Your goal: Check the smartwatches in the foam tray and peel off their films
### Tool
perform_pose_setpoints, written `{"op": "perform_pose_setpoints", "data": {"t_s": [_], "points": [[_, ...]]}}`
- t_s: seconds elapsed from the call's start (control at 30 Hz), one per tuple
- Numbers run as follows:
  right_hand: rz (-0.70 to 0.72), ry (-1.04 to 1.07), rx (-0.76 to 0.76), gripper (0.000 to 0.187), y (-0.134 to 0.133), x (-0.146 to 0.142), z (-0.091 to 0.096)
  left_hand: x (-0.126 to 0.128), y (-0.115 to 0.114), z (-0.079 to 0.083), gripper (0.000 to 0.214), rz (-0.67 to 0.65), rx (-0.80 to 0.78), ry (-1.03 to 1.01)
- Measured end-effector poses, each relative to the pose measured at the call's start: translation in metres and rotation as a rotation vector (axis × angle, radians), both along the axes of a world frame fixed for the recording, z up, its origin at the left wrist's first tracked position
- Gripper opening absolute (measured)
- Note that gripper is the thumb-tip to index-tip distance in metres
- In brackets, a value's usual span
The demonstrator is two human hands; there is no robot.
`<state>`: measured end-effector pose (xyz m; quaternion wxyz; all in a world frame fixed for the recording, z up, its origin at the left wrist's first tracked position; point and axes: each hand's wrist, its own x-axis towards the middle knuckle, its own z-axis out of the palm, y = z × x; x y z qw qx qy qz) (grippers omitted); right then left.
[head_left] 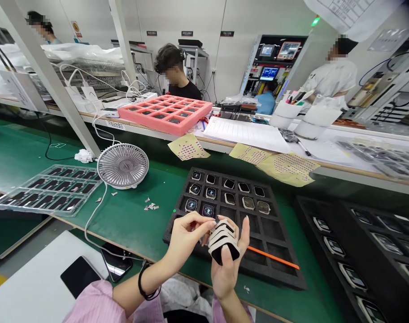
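Note:
My right hand [224, 273] is closed around a stack of several smartwatches [223, 240] with pale cases, its thumb on the black screen of the nearest one. At the stack's upper left side, my left hand [189, 231] pinches with thumb and forefinger; whatever lies between the fingertips is too small to make out. Both hands are above the near edge of a black foam tray [271, 229]. Its far rows hold several smartwatches [229, 184], some with lit screens. Across the tray's near part lies a thin orange strip [275, 258].
Left on the green bench are a round fan [123, 166], a clear plastic tray [46, 190] of dark parts and small scraps [151, 206]. Another black tray [312, 242] with watches stands right. A pink foam tray [164, 112] rests on the shelf. Several people work beyond.

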<state>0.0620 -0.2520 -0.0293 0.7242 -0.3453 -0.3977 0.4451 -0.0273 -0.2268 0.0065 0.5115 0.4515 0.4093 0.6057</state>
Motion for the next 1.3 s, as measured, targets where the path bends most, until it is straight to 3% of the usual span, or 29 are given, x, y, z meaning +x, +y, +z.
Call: {"op": "perform_pose_setpoints", "data": {"t_s": [0.5, 0.6, 0.77, 1.1, 1.2, 1.3], "points": [[-0.006, -0.029, 0.011, 0.071, -0.004, 0.001, -0.016, 0.012, -0.005, -0.009, 0.014, 0.131, 0.07, 0.138], [-0.065, -0.041, 0.034, 0.07, -0.004, 0.001, -0.015, 0.014, -0.01, -0.012, 0.017, 0.134, 0.108, 0.202], [-0.133, -0.008, 0.006, 0.068, -0.002, 0.005, -0.01, 0.016, -0.021, -0.019, 0.029, -0.023, 0.192, 0.265], [-0.076, 0.008, -0.101, 0.069, 0.0, 0.009, -0.013, 0.012, -0.022, -0.039, 0.033, -0.283, 0.007, 0.077], [-0.064, -0.015, -0.14, 0.068, 0.008, 0.016, -0.016, 0.007, -0.01, -0.039, 0.037, -0.37, -0.009, 0.146], [-0.021, -0.024, -0.175, 0.068, 0.018, 0.028, -0.016, -0.01, 0.025, -0.027, 0.037, -0.521, 0.032, 0.343]]}}
